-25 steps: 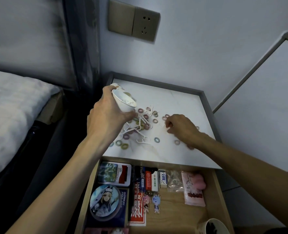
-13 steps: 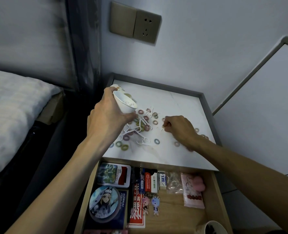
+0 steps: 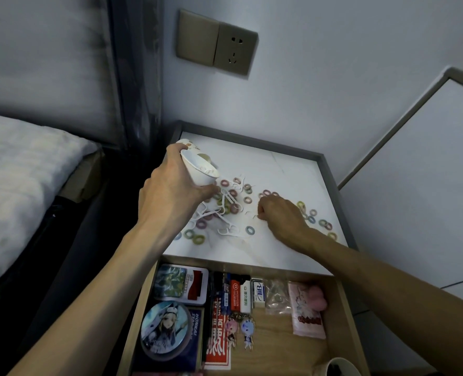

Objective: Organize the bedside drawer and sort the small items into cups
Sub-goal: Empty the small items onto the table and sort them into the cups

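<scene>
1. Head view: the left hand (image 3: 170, 194) is gripping a white cup (image 3: 199, 169), with fingers and thumb wrapping round its wall. It is holding the cup tilted above the left part of the tabletop (image 3: 279, 169), mouth facing right.
2. Small coloured rings (image 3: 249, 230) and white floss picks (image 3: 225, 230) are lying scattered over the tabletop, the thickest clump sitting just below and beside the cup.
3. The right hand (image 3: 279, 215) is resting on the tabletop among the rings, knuckles up and fingers curling under; whether they are pinching a ring cannot be told.
4. The drawer (image 3: 341, 321) is standing open below the tabletop's front edge, holding a round badge (image 3: 165, 329), a tin (image 3: 181, 284), two keychain figures (image 3: 241, 329) and a pink packet (image 3: 307, 313); a second cup (image 3: 339, 367) is showing at its bottom right corner
</scene>
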